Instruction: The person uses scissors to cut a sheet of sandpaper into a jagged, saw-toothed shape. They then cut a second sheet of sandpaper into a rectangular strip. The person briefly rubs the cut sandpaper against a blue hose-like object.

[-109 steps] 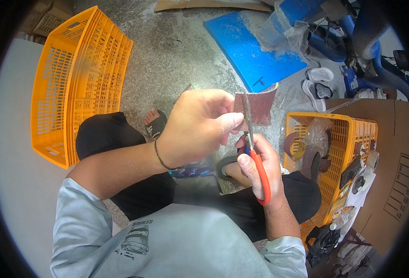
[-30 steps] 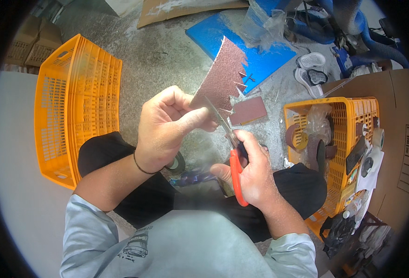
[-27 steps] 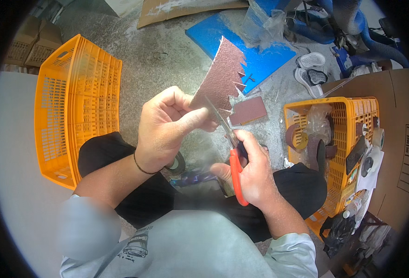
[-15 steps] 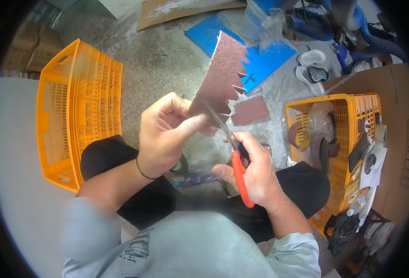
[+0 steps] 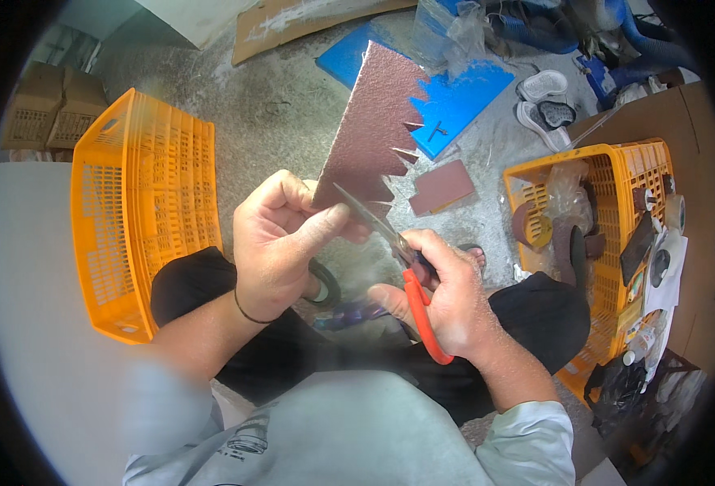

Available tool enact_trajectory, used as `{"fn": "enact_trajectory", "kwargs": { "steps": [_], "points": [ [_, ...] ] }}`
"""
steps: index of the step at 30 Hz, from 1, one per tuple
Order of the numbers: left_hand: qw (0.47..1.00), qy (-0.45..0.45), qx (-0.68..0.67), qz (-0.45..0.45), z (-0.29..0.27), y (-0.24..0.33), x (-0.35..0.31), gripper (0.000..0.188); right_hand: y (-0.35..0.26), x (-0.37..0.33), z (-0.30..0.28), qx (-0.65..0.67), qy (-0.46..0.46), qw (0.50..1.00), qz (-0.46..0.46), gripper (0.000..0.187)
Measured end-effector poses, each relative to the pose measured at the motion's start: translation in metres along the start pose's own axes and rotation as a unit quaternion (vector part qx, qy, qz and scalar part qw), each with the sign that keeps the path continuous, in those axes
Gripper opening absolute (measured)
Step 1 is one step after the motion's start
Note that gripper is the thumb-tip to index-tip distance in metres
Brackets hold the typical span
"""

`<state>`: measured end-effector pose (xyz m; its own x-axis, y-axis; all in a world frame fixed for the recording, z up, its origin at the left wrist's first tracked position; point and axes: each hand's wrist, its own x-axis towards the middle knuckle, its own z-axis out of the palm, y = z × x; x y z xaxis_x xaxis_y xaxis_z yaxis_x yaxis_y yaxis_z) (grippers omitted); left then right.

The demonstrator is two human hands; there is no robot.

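Observation:
A brown-red sheet of sandpaper [image 5: 373, 105], its right edge cut into jagged teeth, is pinched at its lower corner by my left hand [image 5: 280, 235], thumb in front. My right hand [image 5: 450, 300] grips scissors [image 5: 426, 316] with red handles. Their blades point up and left across the sheet's lower part, close to my left thumb; whether they are fully closed is hard to tell. Beyond the scissors, on the floor, lies a smaller brown-red sandpaper piece [image 5: 445, 188] with a notched corner.
Orange plastic crates stand at the left [image 5: 143, 219] and right [image 5: 600, 162]; the right one holds sanding rolls and plastic. Ahead on the floor lie a blue board [image 5: 467, 101] and white shoe soles [image 5: 544, 109]. A dark tape roll [image 5: 325, 283] sits between my knees.
Both hands, the sandpaper and the scissors have shifted slightly left in the picture. The blades lie lower along the sheet, nearer its held corner.

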<state>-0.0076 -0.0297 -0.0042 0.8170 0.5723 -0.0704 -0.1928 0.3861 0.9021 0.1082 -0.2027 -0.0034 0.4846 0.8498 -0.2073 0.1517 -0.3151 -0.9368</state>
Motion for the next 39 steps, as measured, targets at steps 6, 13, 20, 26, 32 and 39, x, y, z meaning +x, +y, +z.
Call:
{"fn": "enact_trajectory", "kwargs": {
  "steps": [6,13,20,26,32,39],
  "points": [
    [1.0,0.003,0.005,-0.005,0.0,0.003,0.0,0.015,-0.003,0.0,-0.002,0.005,-0.019,0.999,0.036,0.057],
    [0.996,0.002,0.089,0.025,0.007,0.007,-0.004,0.018,-0.004,0.001,-0.005,-0.009,-0.038,0.999,-0.006,0.058],
    [0.997,0.009,0.076,0.025,0.007,0.004,-0.004,0.015,-0.001,0.001,-0.005,-0.017,-0.021,1.0,-0.006,0.05],
    [0.997,0.019,0.071,0.019,0.005,0.001,-0.002,0.014,0.008,0.004,0.002,-0.043,0.023,0.996,-0.074,0.049],
    [0.993,0.005,0.107,0.039,0.009,0.005,-0.006,0.017,0.007,0.004,-0.001,-0.04,0.018,0.995,-0.086,0.053],
    [0.994,0.011,0.101,0.028,0.009,0.006,-0.006,0.018,0.009,0.002,-0.002,-0.037,0.013,0.997,-0.074,0.048]
  ]
}}
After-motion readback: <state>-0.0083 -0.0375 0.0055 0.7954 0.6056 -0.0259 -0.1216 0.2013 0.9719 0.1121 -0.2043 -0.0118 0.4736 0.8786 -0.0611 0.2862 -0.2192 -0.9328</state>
